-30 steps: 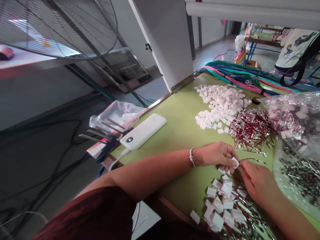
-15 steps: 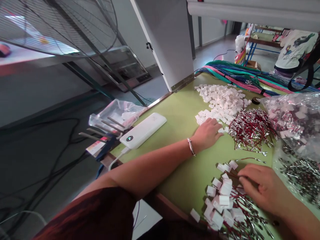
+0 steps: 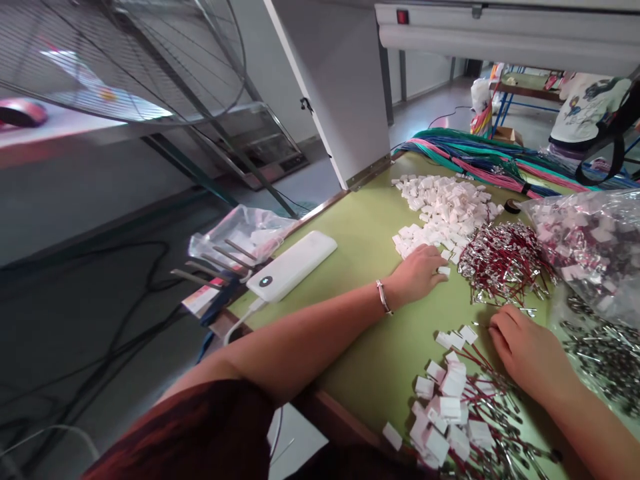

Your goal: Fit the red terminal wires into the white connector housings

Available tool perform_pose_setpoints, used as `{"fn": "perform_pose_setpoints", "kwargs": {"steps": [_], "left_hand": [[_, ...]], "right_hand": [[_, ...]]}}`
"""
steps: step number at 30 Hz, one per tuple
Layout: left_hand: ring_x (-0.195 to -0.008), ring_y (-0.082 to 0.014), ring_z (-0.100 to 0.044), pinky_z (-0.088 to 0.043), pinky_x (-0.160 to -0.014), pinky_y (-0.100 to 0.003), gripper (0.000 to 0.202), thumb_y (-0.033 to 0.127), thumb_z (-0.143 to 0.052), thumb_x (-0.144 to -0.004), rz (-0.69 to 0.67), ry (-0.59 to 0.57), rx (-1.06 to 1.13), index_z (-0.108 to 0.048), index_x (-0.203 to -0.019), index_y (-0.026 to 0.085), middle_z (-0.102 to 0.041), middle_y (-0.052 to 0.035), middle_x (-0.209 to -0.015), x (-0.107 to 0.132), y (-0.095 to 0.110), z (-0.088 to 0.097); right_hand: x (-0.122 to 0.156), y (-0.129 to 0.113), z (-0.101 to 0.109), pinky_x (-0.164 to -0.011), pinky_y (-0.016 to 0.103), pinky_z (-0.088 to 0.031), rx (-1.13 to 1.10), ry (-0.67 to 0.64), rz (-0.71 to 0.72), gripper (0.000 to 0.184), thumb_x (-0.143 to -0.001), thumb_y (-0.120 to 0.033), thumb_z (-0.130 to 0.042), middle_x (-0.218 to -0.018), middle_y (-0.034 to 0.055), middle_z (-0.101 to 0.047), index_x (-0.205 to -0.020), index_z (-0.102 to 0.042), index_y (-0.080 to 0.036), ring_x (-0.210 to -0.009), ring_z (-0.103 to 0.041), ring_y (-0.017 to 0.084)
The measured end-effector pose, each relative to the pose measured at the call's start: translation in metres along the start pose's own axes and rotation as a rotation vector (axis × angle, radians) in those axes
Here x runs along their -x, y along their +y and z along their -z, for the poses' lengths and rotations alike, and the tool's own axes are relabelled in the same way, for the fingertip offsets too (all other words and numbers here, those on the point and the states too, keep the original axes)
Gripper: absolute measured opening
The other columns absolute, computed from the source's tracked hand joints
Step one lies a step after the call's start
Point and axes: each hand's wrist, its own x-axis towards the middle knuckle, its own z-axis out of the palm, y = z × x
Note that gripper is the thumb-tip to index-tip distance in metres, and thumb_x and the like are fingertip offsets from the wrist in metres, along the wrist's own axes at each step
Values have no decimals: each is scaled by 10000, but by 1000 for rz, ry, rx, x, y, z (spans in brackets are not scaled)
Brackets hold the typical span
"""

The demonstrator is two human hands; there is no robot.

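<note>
My left hand [image 3: 417, 273] reaches over the green table [image 3: 360, 260] to the near edge of a heap of small white plastic connectors [image 3: 445, 207]; its fingers are curled onto one white connector [image 3: 443, 270]. My right hand [image 3: 525, 350] lies palm down with bent fingers at the near edge of a tangle of short red wires with metal terminals [image 3: 503, 260]. Whether it grips a wire is hidden. Between my arms lies a pile of white connectors fitted with red wires [image 3: 450, 407].
A white power bank [image 3: 293, 265] with a cable lies at the table's left edge beside a clear plastic bag [image 3: 240, 233]. Clear bags of parts [image 3: 590, 247] sit at the right. Coloured cable bundles [image 3: 480, 153] run along the far end. A white column [image 3: 345, 87] stands behind.
My left hand let go of the connector held near my right hand and reached out to the white connector heap. My right hand moved from the finished pile toward the red wires.
</note>
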Motion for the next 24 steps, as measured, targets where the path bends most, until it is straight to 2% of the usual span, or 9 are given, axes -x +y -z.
{"fn": "perform_pose_setpoints", "kwargs": {"steps": [5,8,10,12,14,16,19,24], "left_hand": [[-947,-218,-526,-444,-884,-365,131,233,-651,-851,-13,-15,-4,-678,-936,136,-622,-91,-971,-1,3,2],[-940,-215,-534,-443,-883,-383,137,217,-651,-845,2,-5,68,-656,-952,132,-626,-92,-970,2,11,7],[-844,-182,-546,-461,-811,-353,154,218,-659,-835,60,-1,231,-647,-963,134,-623,-62,-890,5,19,8],[-719,-132,-530,-463,-702,-292,185,223,-696,-795,168,-28,520,-641,-949,136,-592,-11,-775,8,27,5],[-644,-93,-504,-442,-628,-239,214,208,-734,-738,279,-92,846,-637,-914,136,-550,31,-693,11,33,-1],[-615,-71,-500,-430,-599,-215,221,194,-745,-704,351,-175,1082,-637,-887,137,-541,47,-663,13,37,-8],[-605,-61,-530,-443,-600,-216,233,195,-749,-686,397,-292,1248,-642,-884,137,-599,33,-702,15,41,-14],[-651,-64,-566,-462,-617,-204,216,159,-756,-660,411,-314,1301,-654,-849,137,-641,22,-731,18,49,-11]], "right_hand": [[1,2,0,-500,287,-305,-47,-72,8,115,-879,-196,-494,-790,18,-581,-773,-536,-210,-599,-566,153],[3,2,0,-484,290,-289,-71,-54,-34,133,-874,-187,-467,-753,29,-592,-753,-519,-207,-564,-555,157],[4,2,1,-476,291,-295,-138,-18,-88,135,-888,-205,-441,-709,29,-608,-780,-523,-205,-531,-553,162],[3,0,3,-481,281,-329,-278,20,-156,137,-904,-234,-430,-653,11,-618,-815,-531,-206,-515,-561,159],[2,-1,7,-495,263,-378,-444,58,-215,134,-902,-263,-449,-627,-5,-629,-825,-545,-209,-516,-570,146],[0,-3,10,-528,253,-429,-573,88,-261,140,-890,-277,-477,-662,-1,-662,-826,-581,-210,-552,-593,140],[-1,-4,12,-594,269,-484,-667,123,-324,172,-878,-304,-510,-736,11,-709,-837,-652,-217,-632,-634,159],[-1,-10,15,-587,272,-481,-686,147,-331,210,-871,-319,-532,-686,2,-688,-732,-653,-218,-615,-616,157]]}}
